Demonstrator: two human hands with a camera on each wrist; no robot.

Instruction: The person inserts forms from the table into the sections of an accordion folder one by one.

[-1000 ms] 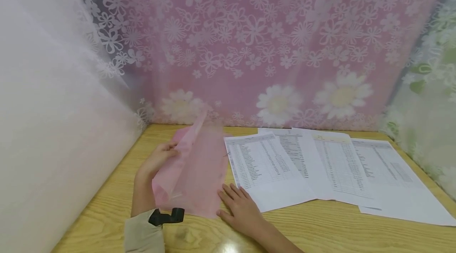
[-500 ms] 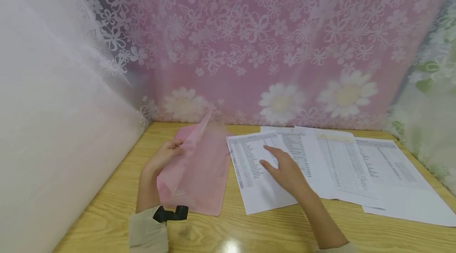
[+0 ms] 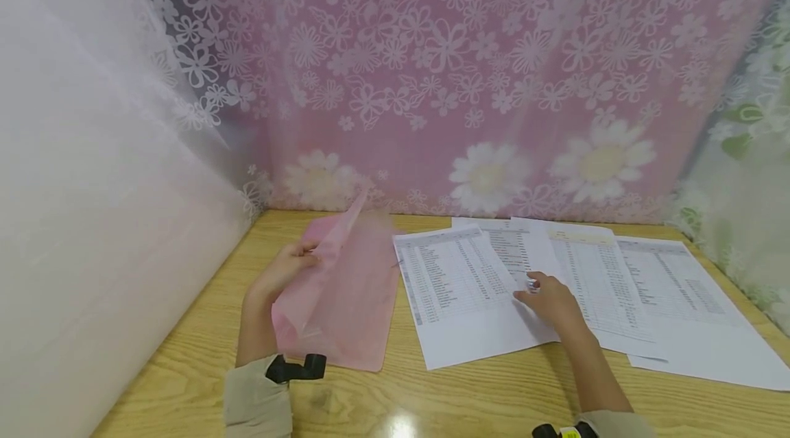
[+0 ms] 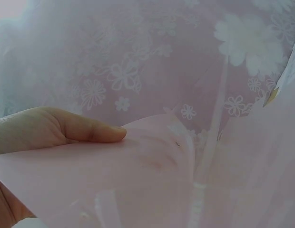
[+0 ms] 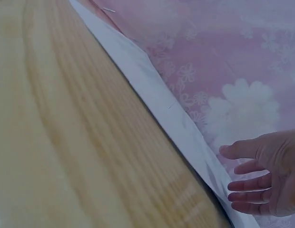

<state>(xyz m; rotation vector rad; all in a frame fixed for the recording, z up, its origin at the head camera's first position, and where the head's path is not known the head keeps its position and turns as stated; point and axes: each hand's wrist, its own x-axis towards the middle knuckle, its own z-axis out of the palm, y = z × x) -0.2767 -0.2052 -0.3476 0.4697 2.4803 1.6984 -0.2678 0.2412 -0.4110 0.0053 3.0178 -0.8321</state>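
Observation:
A pink translucent folder (image 3: 361, 314) lies at the left of the table. My left hand (image 3: 286, 273) holds its lifted cover (image 4: 152, 152). In the left wrist view, the thumb presses on top of the cover, with the rest of the hand underneath. Over the printed sheets hangs my right hand (image 3: 551, 301), near the right edge of the leftmost sheet (image 3: 457, 287). The right wrist view shows that hand (image 5: 269, 175) with its fingers extended and spread, and nothing in its grasp. Whether a fingertip touches paper, I cannot tell.
Several printed sheets overlap toward the right, including one with a yellow header (image 3: 599, 287) and a farther one (image 3: 691, 308). The wooden table (image 3: 345, 410) meets a pink flowered curtain (image 3: 395, 81) behind and a white sheet (image 3: 111, 205) at the left.
My right hand has lifted off the table beside the folder and moved right, across the leftmost sheet to its right edge. The left hand keeps its hold on the cover.

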